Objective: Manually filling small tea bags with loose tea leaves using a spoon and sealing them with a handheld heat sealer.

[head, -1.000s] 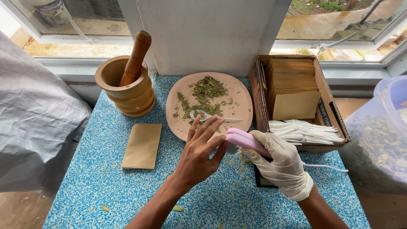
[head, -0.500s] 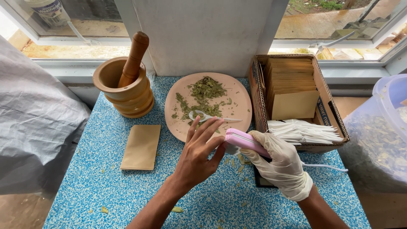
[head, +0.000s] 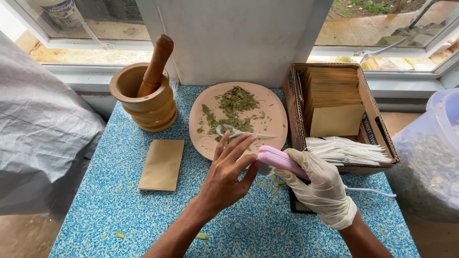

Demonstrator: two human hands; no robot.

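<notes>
Gripping a pink handheld sealer (head: 279, 161) in gloved right-hand fingers (head: 306, 165) curled tight round its near end, right hand (head: 321, 186) angled in from the near right, white cord trailing right. Spread loosely, left-hand fingers (head: 237, 145) straight, tips touching the sealer's far-left end at the near rim of the clay plate (head: 275, 112); left hand (head: 224, 177) palm down, forearm reaching from the near edge. Lying on the plate just beyond: dried leaves (head: 234, 102) and a white spoon (head: 236, 131). Resting well left on the blue speckled table (head: 119, 210): a brown paper envelope (head: 162, 164)
</notes>
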